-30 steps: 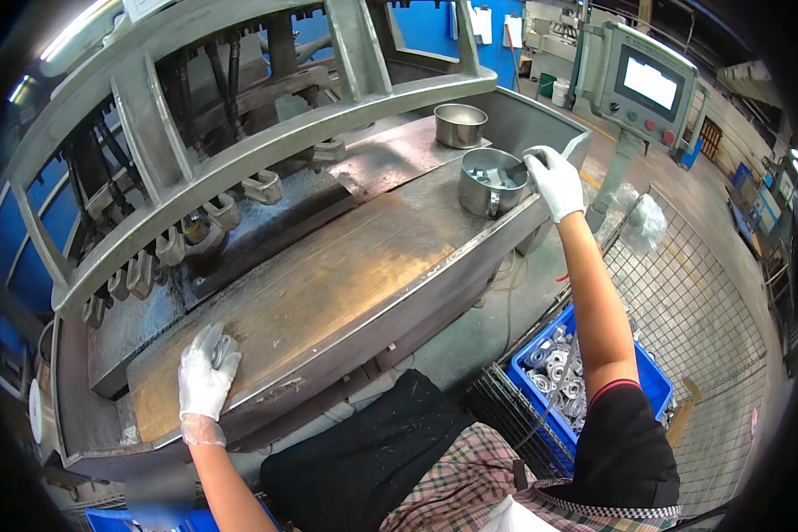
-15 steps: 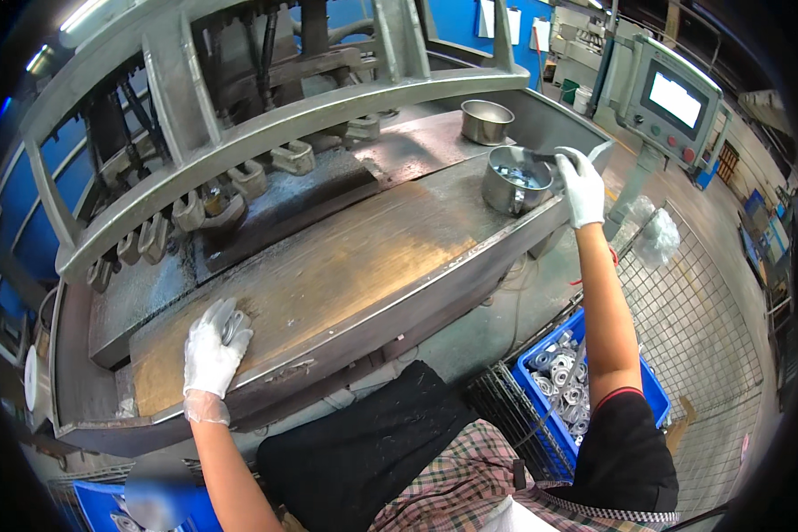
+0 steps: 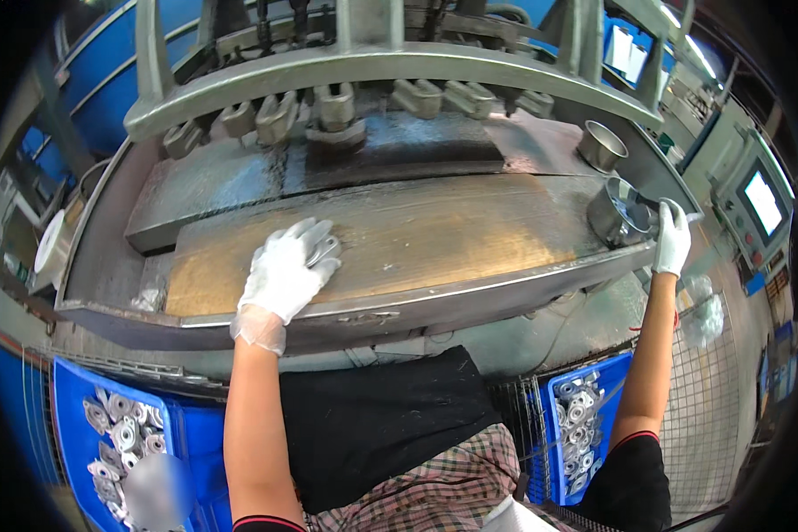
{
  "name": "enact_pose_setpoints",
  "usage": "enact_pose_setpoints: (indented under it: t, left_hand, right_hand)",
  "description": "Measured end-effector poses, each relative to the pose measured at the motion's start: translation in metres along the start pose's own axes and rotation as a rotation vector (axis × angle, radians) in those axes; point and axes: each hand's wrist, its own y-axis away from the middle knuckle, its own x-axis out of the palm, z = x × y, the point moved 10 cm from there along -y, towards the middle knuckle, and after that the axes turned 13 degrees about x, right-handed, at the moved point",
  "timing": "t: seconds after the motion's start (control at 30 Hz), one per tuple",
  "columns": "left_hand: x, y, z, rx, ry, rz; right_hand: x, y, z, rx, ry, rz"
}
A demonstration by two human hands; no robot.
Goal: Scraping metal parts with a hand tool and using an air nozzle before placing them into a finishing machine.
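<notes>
One metal part [image 3: 323, 252]: at the desk [image 3: 434, 226], left half, gripped by left hand [image 3: 288, 270]. One dark tool [image 3: 646, 204]: desk's right end, gripped by right hand [image 3: 673, 238], reaches into steel mug [image 3: 608, 219]. Blue bins [image 3: 199, 443]: below desk's near edge.

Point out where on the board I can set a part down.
The board has its widest bare patch between the left hand and near pot, bar a few specks. A narrower one lies left of that hand. The right end is crowded with that pot, far pot and right hand; behind the board, brackets hang.
</notes>
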Motion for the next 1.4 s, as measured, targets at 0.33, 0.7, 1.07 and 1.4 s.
enact_pose_setpoints:
  t: [0.33, 0.7, 1.07, 1.4]
  left_hand:
    - [-0.003, 0.0, 0.001, 0.003, 0.028, -0.038]
    - [-0.002, 0.0, 0.002, 0.014, 0.038, -0.036]
    - [-0.003, 0.002, 0.006, -0.007, 0.033, -0.027]
    - [-0.003, -0.001, 0.003, 0.012, 0.054, -0.062]
  right_hand:
    - [0.218, 0.067, 0.082, 0.255, -0.666, 0.659]
    - [0.317, 0.079, 0.153, 0.382, -0.767, 0.647]
    - [0.271, 0.101, 0.165, 0.195, -0.816, 0.686]
    - [0.328, 0.126, 0.193, 0.231, -0.777, 0.669]
